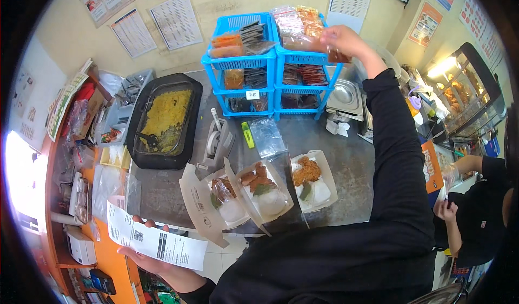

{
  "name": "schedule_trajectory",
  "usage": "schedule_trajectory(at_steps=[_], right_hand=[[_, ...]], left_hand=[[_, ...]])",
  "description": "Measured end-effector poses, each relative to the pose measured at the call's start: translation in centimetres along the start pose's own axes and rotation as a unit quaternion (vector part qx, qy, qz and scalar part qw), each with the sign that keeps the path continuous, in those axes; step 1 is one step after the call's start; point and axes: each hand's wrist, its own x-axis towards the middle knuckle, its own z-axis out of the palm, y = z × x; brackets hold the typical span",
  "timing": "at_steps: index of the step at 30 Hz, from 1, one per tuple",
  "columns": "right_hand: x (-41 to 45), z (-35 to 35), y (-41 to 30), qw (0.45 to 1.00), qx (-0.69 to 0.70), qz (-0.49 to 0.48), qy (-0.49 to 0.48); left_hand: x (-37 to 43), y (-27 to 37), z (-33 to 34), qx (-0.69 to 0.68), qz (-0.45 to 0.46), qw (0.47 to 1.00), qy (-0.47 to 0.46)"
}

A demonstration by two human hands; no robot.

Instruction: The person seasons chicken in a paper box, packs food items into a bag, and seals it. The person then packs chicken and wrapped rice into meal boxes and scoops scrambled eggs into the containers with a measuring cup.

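Observation:
In my left hand (148, 259) is a long printed paper slip (174, 247), held over the table's front left edge. My right hand (339, 40) reaches to the top tier of the right blue plastic rack (304, 56) and grips a small clear sachet of reddish-brown sauce (338, 56). Bags of orange and brown sauce (298, 22) fill the tier beside it. A second blue rack (243, 62) with sauce sachets adjoins on the left. Before me stand three open paper meal boxes: a left box (243, 223), a middle box (286, 206) and a right box (326, 160), holding fried chicken and wrapped rice.
A black covered tray of yellow food (166, 117) stands at the left, near a tape dispenser (219, 141). A green highlighter (247, 135) and clear plastic bags (267, 135) lie mid-table. Steel pans (344, 97) are at the right. Another person (474, 219) works by a lit food warmer (466, 93).

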Motion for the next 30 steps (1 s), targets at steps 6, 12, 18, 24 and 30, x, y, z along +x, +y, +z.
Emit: schedule_trajectory(at_steps=[6,12,18,24,30], right_hand=[[4.8,2.1,-2.6,0.998,-0.028,0.039,0.045],[6.5,5.0,-1.1,0.965,-0.25,0.073,0.038],[3.9,5.0,-2.9,0.949,-0.208,0.025,0.236],[-3.5,1.9,-9.8,0.961,-0.156,0.021,0.226],[-15.9,5.8,-9.6,0.99,-0.043,0.133,0.031]], left_hand=[[-0.6,1.4,-0.6,0.018,0.009,1.0,0.018],[-1.3,2.4,-0.5,0.032,0.027,0.999,0.017],[-1.0,4.0,-0.9,0.021,0.017,1.0,-0.005],[1.4,4.5,-3.4,0.024,-0.008,0.999,-0.025],[3.4,5.9,-5.2,0.007,-0.048,0.992,-0.116]])
